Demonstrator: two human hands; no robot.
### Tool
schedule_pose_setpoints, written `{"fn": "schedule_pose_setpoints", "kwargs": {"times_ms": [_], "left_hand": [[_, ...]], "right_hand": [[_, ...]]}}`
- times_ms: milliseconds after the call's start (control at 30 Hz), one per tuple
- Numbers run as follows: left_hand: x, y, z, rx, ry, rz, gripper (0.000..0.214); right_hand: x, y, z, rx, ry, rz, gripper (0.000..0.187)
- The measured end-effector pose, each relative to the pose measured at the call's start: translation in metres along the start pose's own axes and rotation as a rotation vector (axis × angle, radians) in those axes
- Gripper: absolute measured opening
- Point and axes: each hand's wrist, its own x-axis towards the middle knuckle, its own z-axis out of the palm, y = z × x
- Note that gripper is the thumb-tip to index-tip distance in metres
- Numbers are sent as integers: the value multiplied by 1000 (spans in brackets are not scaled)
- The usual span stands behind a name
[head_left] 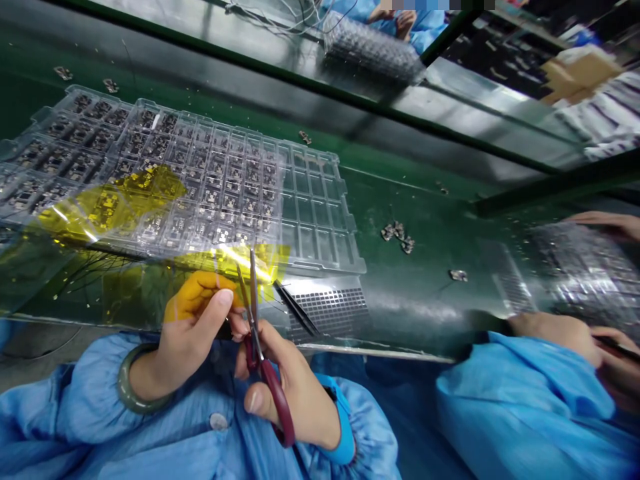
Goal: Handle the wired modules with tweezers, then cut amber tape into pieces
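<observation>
In my right hand (285,380) is a pair of scissors (273,383) with dark red handles, its blades slightly apart and pointing away from me. My left hand (195,327) pinches a strip of yellow see-through film (235,261), and part of that film covers its fingers. The scissor blades lie at the film's right part; whether they touch it I cannot tell. Beyond both hands are clear plastic trays (215,167) with small circuit boards in many compartments. Another yellow film piece (115,200) lies over the trays on the left.
Black tweezers (297,308) rest by a sheet with a dark grid (333,310) near the front edge. Loose small boards (399,233) are scattered on the green table (400,287). At the right, a co-worker's hands (555,330) are beside clear trays (585,267). Green bars cross behind.
</observation>
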Motion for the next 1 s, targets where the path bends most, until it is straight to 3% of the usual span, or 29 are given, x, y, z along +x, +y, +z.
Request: {"fn": "schedule_pose_setpoints", "kwargs": {"times_ms": [633, 1000], "left_hand": [[1, -1, 1, -3, 9, -2, 13], [0, -2, 1, 34, 40, -24, 18]], "right_hand": [[-1, 1, 2, 45, 23, 46, 73], [-7, 4, 11, 210, 114, 136, 67]]}}
